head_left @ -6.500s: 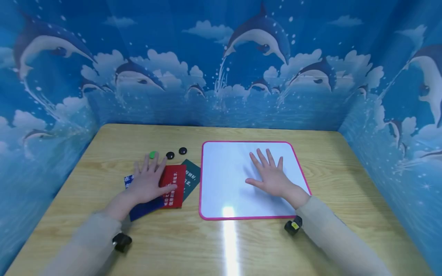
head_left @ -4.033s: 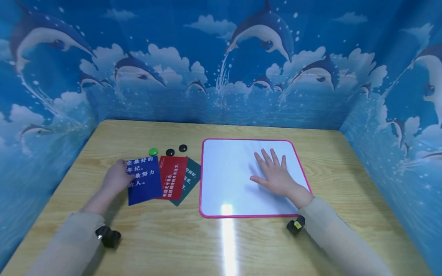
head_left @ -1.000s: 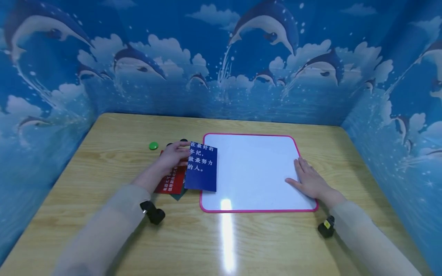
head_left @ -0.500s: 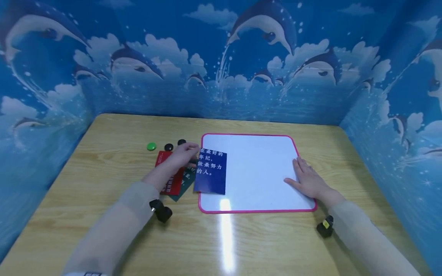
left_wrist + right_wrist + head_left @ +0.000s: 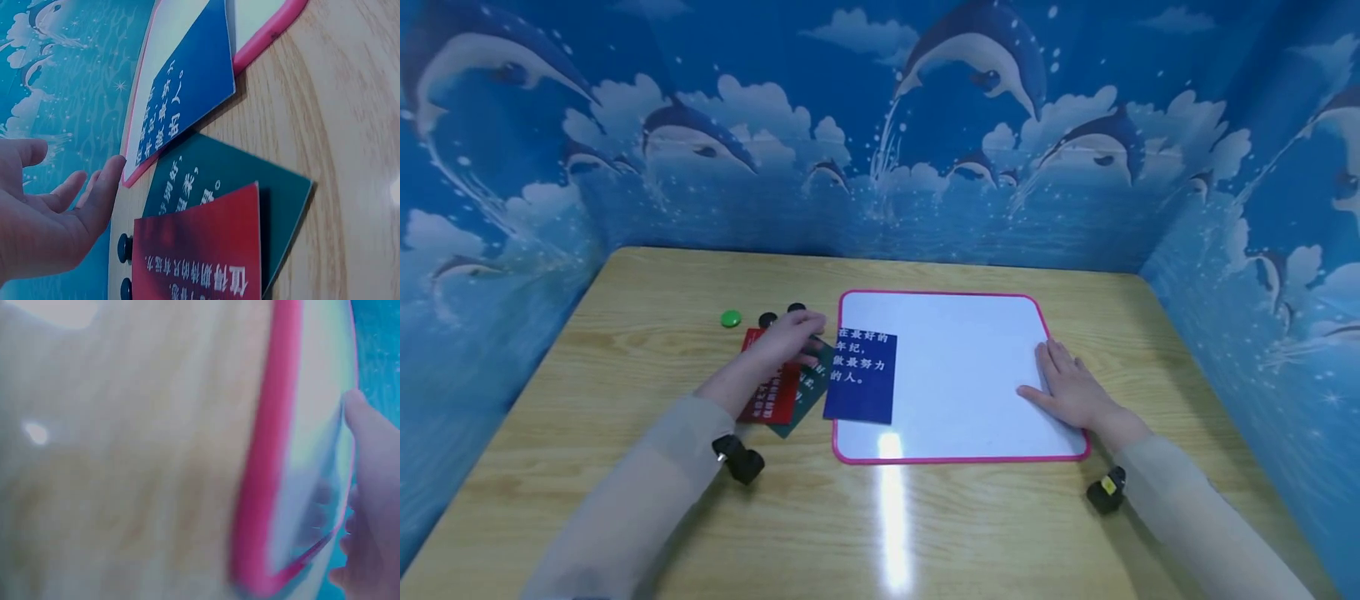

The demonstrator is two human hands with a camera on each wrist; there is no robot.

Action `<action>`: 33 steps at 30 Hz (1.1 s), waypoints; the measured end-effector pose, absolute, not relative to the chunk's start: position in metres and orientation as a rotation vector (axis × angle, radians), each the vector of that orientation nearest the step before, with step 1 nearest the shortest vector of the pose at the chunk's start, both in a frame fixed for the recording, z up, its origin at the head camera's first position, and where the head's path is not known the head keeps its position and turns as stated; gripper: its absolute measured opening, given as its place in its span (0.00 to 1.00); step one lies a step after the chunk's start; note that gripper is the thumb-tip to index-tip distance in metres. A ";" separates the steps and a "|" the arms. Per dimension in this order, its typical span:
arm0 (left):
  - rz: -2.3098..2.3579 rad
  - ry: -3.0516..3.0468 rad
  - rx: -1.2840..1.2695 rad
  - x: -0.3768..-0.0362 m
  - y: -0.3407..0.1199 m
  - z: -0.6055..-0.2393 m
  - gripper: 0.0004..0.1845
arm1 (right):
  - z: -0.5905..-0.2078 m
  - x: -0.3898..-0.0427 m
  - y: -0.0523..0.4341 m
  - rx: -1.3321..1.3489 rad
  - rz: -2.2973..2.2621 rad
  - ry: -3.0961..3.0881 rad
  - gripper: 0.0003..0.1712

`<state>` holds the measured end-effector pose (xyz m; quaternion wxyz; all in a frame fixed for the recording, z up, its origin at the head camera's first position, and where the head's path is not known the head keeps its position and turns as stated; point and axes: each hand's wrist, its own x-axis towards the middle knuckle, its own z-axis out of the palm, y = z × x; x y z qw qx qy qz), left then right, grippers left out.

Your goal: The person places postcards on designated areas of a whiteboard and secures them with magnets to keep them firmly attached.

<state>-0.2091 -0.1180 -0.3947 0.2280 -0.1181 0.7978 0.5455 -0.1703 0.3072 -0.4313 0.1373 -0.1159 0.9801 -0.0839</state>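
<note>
The blue card [image 5: 863, 387] with white writing lies across the left edge of the pink-rimmed whiteboard [image 5: 962, 375]. Just left of it, my left hand [image 5: 788, 335] hovers with loosely bent fingers and nothing in them; a gap separates it from the blue card in the left wrist view. Under that hand are a red card [image 5: 197, 250] and a green card [image 5: 250, 169], the red one partly over the green. My right hand [image 5: 1071, 387] rests on the whiteboard's right edge, its fingers straight and thumb spread.
A green round magnet [image 5: 731, 318] and two black round magnets [image 5: 767, 320] lie behind the cards. The wooden table [image 5: 775, 525] reflects a bright light strip at the front. Dolphin-print curtain [image 5: 880, 167] encloses the back and sides.
My left hand has carried the blue card rightward from the other cards onto the whiteboard, let go and drawn back slightly left. Earlier, my right hand shifted from the board's middle to its right edge.
</note>
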 end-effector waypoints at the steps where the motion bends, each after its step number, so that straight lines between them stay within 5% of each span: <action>1: 1.493 2.215 -0.334 -0.209 -0.120 -0.395 0.27 | -0.428 -0.172 0.303 -0.345 -0.239 2.851 0.55; 14: 1.304 2.495 -0.197 -0.201 -0.143 -0.391 0.32 | -0.396 -0.186 0.205 -0.569 -0.226 2.861 0.49; 33: 1.082 2.859 0.088 -0.201 -0.178 -0.399 0.27 | -0.414 -0.177 0.123 -0.913 -0.200 2.700 0.48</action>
